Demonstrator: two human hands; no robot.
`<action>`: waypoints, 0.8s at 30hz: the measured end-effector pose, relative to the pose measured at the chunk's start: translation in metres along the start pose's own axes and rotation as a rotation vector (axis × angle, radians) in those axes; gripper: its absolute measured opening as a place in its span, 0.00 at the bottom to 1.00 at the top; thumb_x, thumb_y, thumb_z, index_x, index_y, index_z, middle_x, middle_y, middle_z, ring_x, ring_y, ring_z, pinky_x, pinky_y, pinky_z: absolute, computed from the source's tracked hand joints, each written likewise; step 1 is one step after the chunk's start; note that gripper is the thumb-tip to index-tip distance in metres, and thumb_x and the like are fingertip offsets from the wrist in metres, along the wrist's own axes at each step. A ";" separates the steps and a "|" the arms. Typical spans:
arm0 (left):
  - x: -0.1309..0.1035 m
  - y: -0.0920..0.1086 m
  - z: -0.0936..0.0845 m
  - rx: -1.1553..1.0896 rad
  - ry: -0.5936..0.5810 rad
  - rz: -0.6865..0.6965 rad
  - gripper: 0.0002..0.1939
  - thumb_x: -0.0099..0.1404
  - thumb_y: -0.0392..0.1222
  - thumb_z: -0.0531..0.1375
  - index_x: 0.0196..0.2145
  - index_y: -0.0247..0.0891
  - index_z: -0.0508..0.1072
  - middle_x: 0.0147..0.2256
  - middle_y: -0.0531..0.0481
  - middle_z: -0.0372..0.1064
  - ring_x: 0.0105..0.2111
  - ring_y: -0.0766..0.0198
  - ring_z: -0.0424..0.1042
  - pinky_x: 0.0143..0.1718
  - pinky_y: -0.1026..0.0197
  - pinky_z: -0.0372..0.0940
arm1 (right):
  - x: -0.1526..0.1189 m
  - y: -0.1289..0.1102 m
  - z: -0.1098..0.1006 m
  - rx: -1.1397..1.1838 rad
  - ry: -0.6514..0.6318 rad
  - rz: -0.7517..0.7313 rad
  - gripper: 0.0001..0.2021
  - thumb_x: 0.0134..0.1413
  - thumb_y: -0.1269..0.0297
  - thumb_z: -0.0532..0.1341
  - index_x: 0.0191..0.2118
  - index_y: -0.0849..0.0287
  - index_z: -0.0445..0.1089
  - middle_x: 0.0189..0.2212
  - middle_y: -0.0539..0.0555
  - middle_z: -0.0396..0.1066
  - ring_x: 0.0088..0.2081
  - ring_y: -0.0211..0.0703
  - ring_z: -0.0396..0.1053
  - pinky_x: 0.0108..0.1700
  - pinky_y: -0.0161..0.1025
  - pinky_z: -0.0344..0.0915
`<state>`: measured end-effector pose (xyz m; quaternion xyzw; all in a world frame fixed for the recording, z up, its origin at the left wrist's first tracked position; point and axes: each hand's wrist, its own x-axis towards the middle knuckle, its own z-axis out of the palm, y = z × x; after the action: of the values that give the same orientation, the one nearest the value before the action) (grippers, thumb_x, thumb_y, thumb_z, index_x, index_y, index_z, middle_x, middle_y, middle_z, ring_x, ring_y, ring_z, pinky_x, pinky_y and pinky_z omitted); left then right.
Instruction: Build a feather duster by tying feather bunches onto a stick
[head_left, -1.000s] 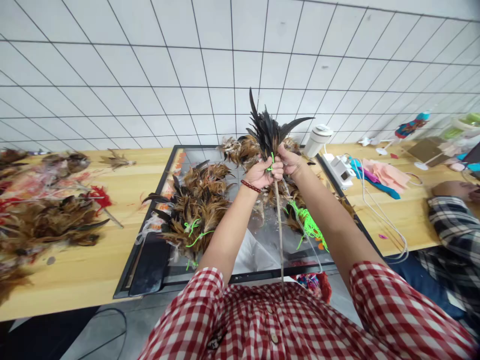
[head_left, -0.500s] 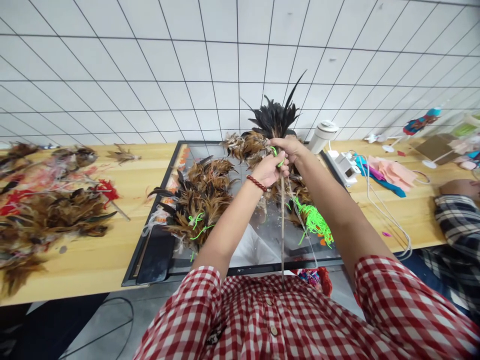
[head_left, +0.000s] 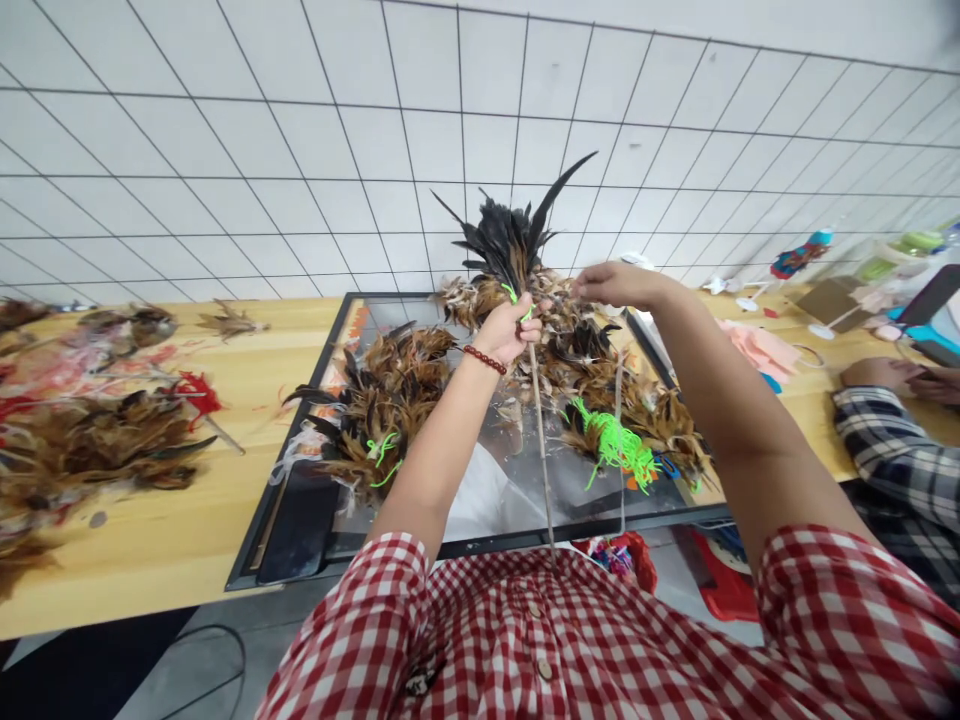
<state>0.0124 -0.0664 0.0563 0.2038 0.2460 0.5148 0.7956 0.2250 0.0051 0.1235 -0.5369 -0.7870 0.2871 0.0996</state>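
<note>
My left hand, with a red bead bracelet at the wrist, is closed around a thin stick just below a bunch of black feathers. Bright green strands show at the base of these feathers, by the fingers. To the right, apart from the bunch, my right hand has its fingers drawn together. A thin clear strip hangs below it; its upper end is hard to make out. Brown feathers lie in piles under both arms, with a bundle of green strands among those at right.
A dark-framed panel lies on the wooden table, with a black phone on its left corner. More feathers and red strands lie farther left. At right are pink sheets and another person's hands.
My right hand has moved away from the bunch to the right, and the clear strip has shifted with it. My left hand still grips the stick. The view has turned slightly.
</note>
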 end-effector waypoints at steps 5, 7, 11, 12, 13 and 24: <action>0.002 0.003 0.026 0.037 -0.001 0.007 0.12 0.69 0.39 0.64 0.31 0.37 0.63 0.26 0.55 0.64 0.17 0.78 0.54 0.17 0.75 0.49 | -0.001 -0.020 0.014 0.240 0.061 0.010 0.11 0.65 0.53 0.60 0.43 0.55 0.68 0.23 0.47 0.62 0.22 0.35 0.53 0.25 0.35 0.51; 0.008 0.004 0.035 0.094 0.021 0.010 0.13 0.67 0.39 0.66 0.32 0.37 0.63 0.24 0.57 0.60 0.17 0.77 0.55 0.18 0.75 0.49 | 0.002 -0.026 0.017 0.259 0.064 0.007 0.10 0.63 0.56 0.63 0.41 0.56 0.67 0.22 0.47 0.61 0.21 0.34 0.53 0.24 0.34 0.50; 0.022 0.002 0.049 0.255 0.048 -0.022 0.12 0.67 0.38 0.65 0.33 0.38 0.63 0.23 0.59 0.57 0.16 0.77 0.54 0.17 0.74 0.48 | 0.008 -0.033 0.016 0.272 0.154 -0.055 0.10 0.60 0.58 0.66 0.40 0.58 0.68 0.21 0.47 0.62 0.22 0.34 0.55 0.24 0.34 0.51; 0.024 0.002 0.051 0.283 0.052 -0.021 0.12 0.67 0.37 0.65 0.33 0.38 0.62 0.22 0.60 0.56 0.16 0.77 0.53 0.17 0.75 0.47 | 0.008 -0.033 0.014 0.274 0.181 -0.056 0.11 0.60 0.57 0.66 0.41 0.58 0.69 0.20 0.47 0.61 0.22 0.34 0.55 0.24 0.34 0.51; 0.026 0.002 0.052 0.300 0.056 -0.009 0.13 0.68 0.37 0.65 0.33 0.38 0.62 0.22 0.60 0.55 0.16 0.78 0.52 0.17 0.75 0.46 | 0.007 -0.032 0.010 0.271 0.187 -0.045 0.12 0.60 0.56 0.66 0.41 0.58 0.69 0.20 0.46 0.61 0.22 0.34 0.54 0.24 0.34 0.51; 0.042 0.018 0.045 0.181 0.166 0.074 0.12 0.68 0.32 0.61 0.31 0.38 0.61 0.22 0.59 0.56 0.15 0.79 0.50 0.16 0.76 0.42 | -0.033 0.003 -0.054 -0.103 0.270 -0.093 0.15 0.54 0.50 0.69 0.34 0.59 0.80 0.22 0.54 0.67 0.33 0.47 0.69 0.37 0.45 0.67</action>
<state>0.0413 -0.0237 0.0947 0.2402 0.3487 0.5347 0.7313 0.2657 -0.0052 0.1714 -0.5378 -0.8043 0.1664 0.1902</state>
